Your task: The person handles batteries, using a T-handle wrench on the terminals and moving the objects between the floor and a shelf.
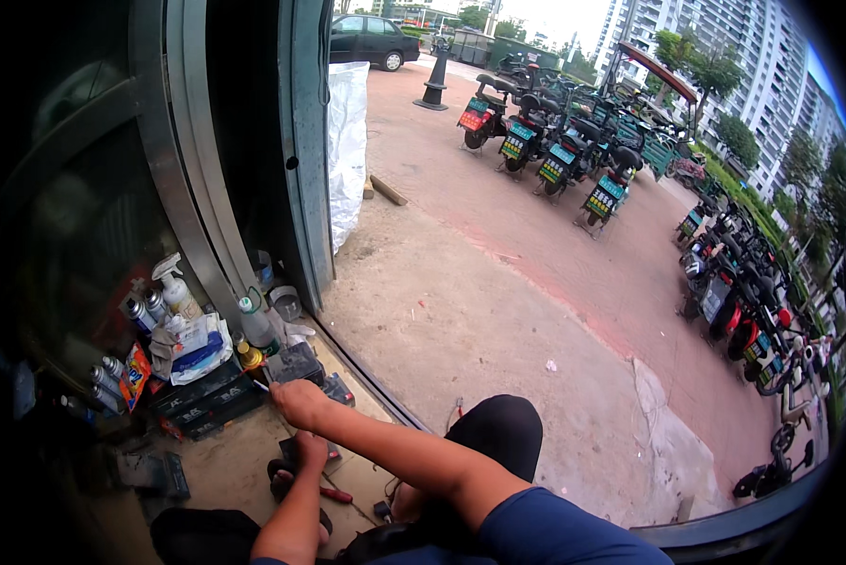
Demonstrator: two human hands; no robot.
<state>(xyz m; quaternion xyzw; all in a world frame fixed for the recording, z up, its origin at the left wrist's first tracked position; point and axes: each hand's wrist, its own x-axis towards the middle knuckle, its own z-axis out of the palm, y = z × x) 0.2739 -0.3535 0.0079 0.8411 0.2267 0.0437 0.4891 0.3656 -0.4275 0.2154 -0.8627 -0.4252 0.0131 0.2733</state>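
Note:
My right hand (300,405) is closed, with the pale tip of a thin stick-like thing (261,385) poking out past its fingers; its kind is too small to tell. Just below it, my left hand (310,450) is closed too, close to the floor. Whatever it grips is hidden behind the hand and the right forearm. A dark block (333,450) shows beside the left hand. A screwdriver with a red handle (336,494) lies on the floor nearer to me, by my sandalled foot.
Black battery-like boxes (206,400) stand at the left with a blue-and-white packet (202,348) on top. Around them are a spray bottle (173,287), several cans, a clear bottle (257,325) and a yellow-capped bottle (250,356). A door track (376,391) crosses the floor. Outside, electric scooters (555,160) are parked.

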